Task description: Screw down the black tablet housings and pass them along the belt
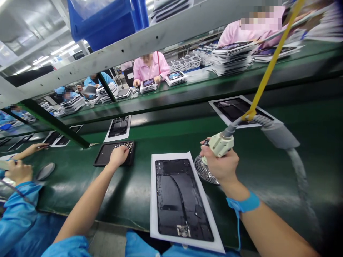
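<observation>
1. Tablet shell (168, 194): six o'clock in view, on a white sheet (153, 200).
2. Right hand (223, 165): shell's two o'clock, wrapped around the cream tool (222, 144).
3. Left hand (119, 156): shell's ten o'clock, over a dark tray (103, 155); can't tell whether pinching.

Head-worn view, facing forward and down, near green bench (140, 185)

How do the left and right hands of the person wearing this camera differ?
The left hand is at small parts in a dark tray; the right hand grips a pale tool. The right hand has a blue band at its wrist; the left hand has none. Both are ungloved.
</observation>
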`<state>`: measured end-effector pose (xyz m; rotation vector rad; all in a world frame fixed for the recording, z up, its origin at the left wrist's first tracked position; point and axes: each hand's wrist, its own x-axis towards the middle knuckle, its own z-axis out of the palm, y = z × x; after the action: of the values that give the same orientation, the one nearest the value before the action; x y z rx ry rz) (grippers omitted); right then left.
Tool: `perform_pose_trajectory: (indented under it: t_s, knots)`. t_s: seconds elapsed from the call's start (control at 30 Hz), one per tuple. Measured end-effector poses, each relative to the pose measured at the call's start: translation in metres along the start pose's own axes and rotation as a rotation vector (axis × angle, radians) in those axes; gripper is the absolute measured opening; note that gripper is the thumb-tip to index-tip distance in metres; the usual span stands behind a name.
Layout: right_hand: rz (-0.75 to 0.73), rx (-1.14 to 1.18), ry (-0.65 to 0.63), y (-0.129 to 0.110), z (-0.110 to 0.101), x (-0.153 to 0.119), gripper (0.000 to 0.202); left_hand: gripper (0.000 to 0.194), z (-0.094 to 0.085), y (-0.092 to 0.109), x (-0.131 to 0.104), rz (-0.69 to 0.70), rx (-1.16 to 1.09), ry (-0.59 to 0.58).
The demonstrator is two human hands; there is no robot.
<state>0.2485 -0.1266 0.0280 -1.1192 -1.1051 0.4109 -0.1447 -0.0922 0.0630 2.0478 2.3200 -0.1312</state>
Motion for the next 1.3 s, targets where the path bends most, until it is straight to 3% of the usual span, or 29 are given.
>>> perform_pose_trajectory:
  t_s: [0.17,0.3,0.47,0.53,0.63,0.77,0.87,1.03,1.3]
  knots:
    - [0.016,0.021,-0.014,-0.001,0.000,0.000,0.027,0.025,-0.009,0.013,0.010,-0.050,0.073,-0.079]
    - [-0.002,0.019,-0.014,-0.001,-0.001,0.000,0.028,0.015,-0.029,0.009,0.016,-0.024,0.096,-0.122]
    - [-0.004,0.015,-0.006,-0.001,0.000,0.000,0.029,0.019,-0.054,0.006,-0.009,0.116,-0.152,0.016]
    - [-0.010,0.017,-0.012,0.000,0.000,-0.001,0.030,0.024,-0.047,0.018,-0.027,0.230,-0.329,0.037]
    - [-0.011,0.013,-0.025,0.001,-0.001,-0.002,0.030,0.022,-0.013,0.049,-0.048,0.428,-0.513,0.074]
    - [0.012,0.023,-0.031,0.006,-0.001,-0.003,0.030,0.019,0.039,0.084,-0.054,0.570,-0.509,0.220]
    - [0.030,0.051,-0.027,0.008,-0.002,-0.003,0.031,0.021,0.061,0.090,-0.051,0.610,-0.424,0.314]
    - [0.015,0.051,-0.034,0.008,-0.002,-0.004,0.029,0.020,0.069,0.088,-0.050,0.682,-0.372,0.383]
    - [0.013,0.055,-0.033,0.005,-0.002,-0.005,0.027,0.022,0.058,0.096,-0.068,0.691,-0.107,0.367]
